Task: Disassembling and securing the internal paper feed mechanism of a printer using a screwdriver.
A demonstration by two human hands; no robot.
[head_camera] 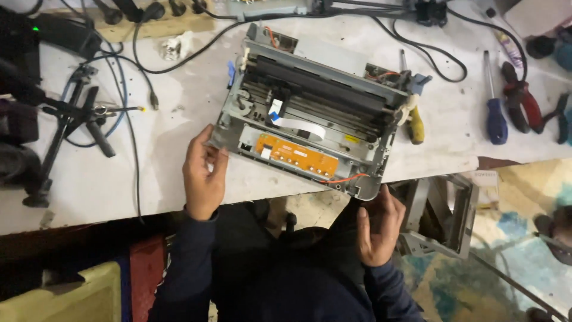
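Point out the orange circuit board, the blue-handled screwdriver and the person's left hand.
orange circuit board (300,156): head view, middle of the board.
blue-handled screwdriver (495,119): head view, on the handle.
left hand (202,176): head view, back of the hand.

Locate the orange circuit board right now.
In the head view, the orange circuit board sits in the front edge of the opened printer chassis on the white workbench, between the left hand and right hand.

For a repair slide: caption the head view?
Both hands, left hand and right hand, grip an opened printer chassis on a white workbench.
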